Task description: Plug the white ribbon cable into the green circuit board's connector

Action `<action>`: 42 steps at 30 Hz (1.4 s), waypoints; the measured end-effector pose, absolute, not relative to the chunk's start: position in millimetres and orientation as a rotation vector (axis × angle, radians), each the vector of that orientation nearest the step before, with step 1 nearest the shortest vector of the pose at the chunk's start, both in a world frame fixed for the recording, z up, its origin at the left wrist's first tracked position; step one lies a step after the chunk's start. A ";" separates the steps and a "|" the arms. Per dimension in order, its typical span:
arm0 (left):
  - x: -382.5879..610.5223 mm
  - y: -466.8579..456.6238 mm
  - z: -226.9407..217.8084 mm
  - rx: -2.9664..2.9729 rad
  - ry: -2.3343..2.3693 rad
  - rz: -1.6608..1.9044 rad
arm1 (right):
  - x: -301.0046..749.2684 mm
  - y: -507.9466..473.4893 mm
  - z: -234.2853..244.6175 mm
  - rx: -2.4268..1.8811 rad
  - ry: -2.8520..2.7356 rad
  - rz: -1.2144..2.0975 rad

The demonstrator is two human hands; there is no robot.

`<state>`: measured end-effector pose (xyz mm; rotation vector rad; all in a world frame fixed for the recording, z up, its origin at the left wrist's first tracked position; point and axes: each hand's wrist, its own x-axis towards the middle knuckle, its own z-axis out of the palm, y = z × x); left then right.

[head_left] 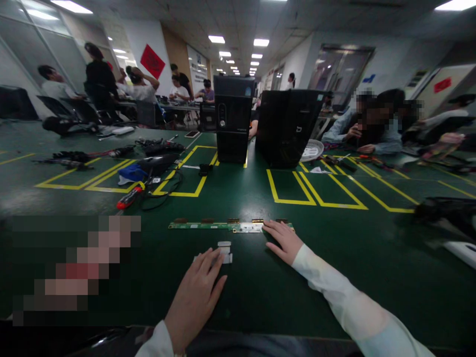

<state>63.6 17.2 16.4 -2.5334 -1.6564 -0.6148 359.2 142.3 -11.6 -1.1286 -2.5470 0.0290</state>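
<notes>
A long, narrow green circuit board (pixel 211 226) lies crosswise on the green table (pixel 253 297), with copper-coloured tabs along its far edge and a silvery section right of its middle. My right hand (pixel 284 242) rests at its right end, fingers stretched out over the board. Closer to me is a small whitish flat piece (pixel 226 250), perhaps a flat cable; its exact kind is unclear. My left hand (pixel 199 285) lies flat, fingertips on that piece and covering part of it. Neither hand is closed around anything.
Two black computer towers (pixel 232 119) (pixel 286 129) stand at the back. A red-and-black screwdriver (pixel 130 197), cables (pixel 159 147) and a blue item (pixel 132 173) lie to the left. Yellow tape marks the table. A person (pixel 386 124) sits at the far right; a pixelated patch hides the near left.
</notes>
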 end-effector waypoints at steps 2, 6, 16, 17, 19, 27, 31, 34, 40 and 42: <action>73.3 19.9 15.1 -2.551 -1.648 -0.557 | 356.8 141.1 -10.2 -1.154 -2.557 0.032; 97.4 20.2 18.9 -2.580 -1.630 -0.480 | 352.8 138.0 -6.8 -1.167 -2.576 0.029; 141.4 30.4 22.2 -2.617 -1.580 -0.409 | 344.0 126.5 -3.0 -1.152 -2.589 -0.008; 141.8 31.4 22.6 -2.619 -1.582 -0.398 | 343.5 125.6 -2.7 -1.163 -2.588 -0.011; 141.4 32.9 22.9 -2.633 -1.576 -0.384 | 342.2 123.7 -1.9 -1.189 -2.585 -0.023; 142.1 38.2 24.1 -2.666 -1.584 -0.397 | 337.2 118.1 4.1 -1.234 -2.590 -0.048; 143.1 38.7 23.7 -2.665 -1.592 -0.397 | 335.9 117.4 6.0 -1.246 -2.597 -0.052; 142.4 38.8 21.3 -2.661 -1.599 -0.434 | 335.5 117.0 5.8 -1.267 -2.600 -0.048; 140.1 42.1 19.9 -2.688 -1.588 -0.511 | 334.9 116.6 6.2 -1.290 -2.595 -0.028; 139.8 43.6 21.4 -2.702 -1.591 -0.510 | 334.8 116.6 6.3 -1.291 -2.591 -0.026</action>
